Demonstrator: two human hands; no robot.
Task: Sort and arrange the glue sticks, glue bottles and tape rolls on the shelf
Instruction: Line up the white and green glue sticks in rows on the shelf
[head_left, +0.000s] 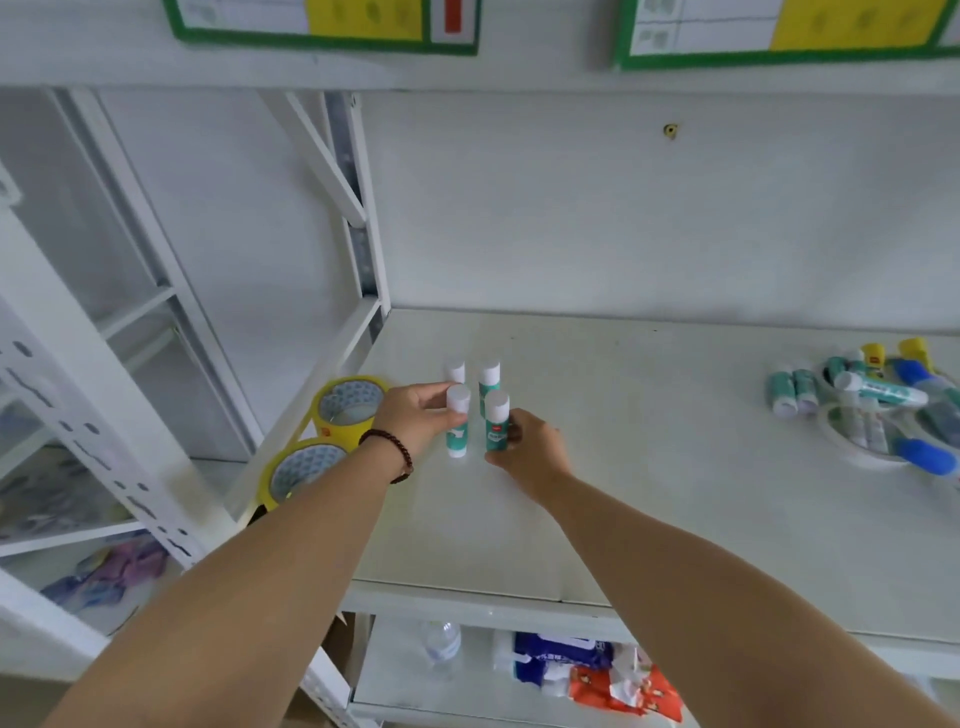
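Observation:
Several teal-and-white glue sticks stand upright in a small block on the white shelf (649, 467). My left hand (415, 418) grips the front left glue stick (457, 422) near its white cap. My right hand (527, 449) holds the front right glue stick (497, 422) by its lower body. Two more glue sticks (489, 379) stand just behind them. Two yellow tape rolls (347, 408) stand at the shelf's left edge, one behind the other. A mixed pile of glue sticks, blue-capped glue bottles and a clear tape roll (878, 410) lies at the far right.
A white metal upright (363, 218) frames the shelf's left side. The white back wall (623, 208) closes the rear. Below, a lower shelf holds a water bottle (441, 644) and coloured packets (597, 670). Green-bordered labels (322, 26) hang on the shelf above.

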